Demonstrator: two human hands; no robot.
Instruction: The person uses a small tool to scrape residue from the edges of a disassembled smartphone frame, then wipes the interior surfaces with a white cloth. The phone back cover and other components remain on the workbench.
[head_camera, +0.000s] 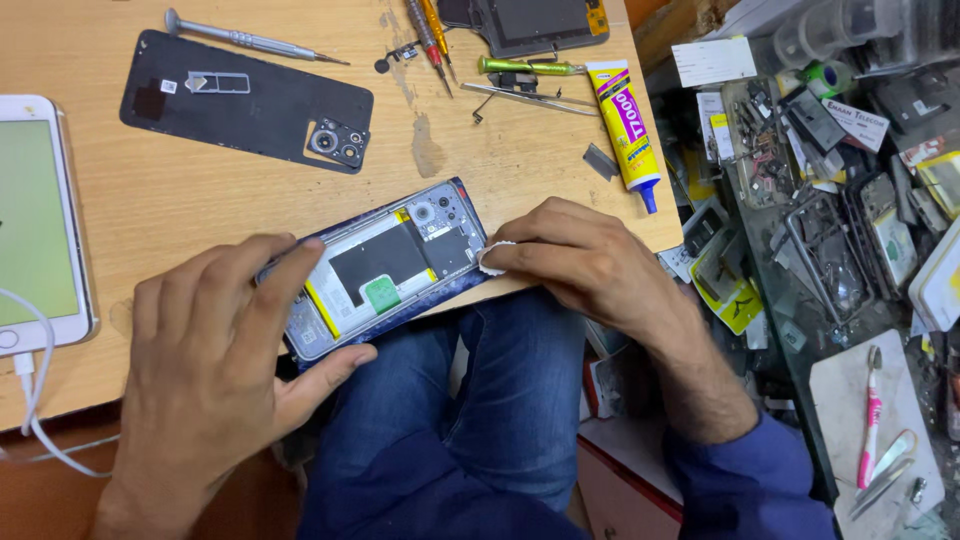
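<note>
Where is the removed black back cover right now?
In the head view the black back cover lies flat on the wooden table, upper left, beyond the opened phone, just below a screwdriver.

Brightness: even and bright, from overhead.
Shadows: soft, short under the hands (215, 350) on the surface (200, 200).
Glare: white phone screen (35, 220) washed out.
Focus: sharp centre.
Edges: slight wide-angle bending.

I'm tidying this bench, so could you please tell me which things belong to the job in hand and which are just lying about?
In hand:
- opened phone, steadied by the left hand
- small white wad, pressed to the phone's edge by the right hand

Lying about:
- black back cover
- screwdriver
- glue tube
- tweezers
- white phone on its cable
- pink toothbrush
</note>
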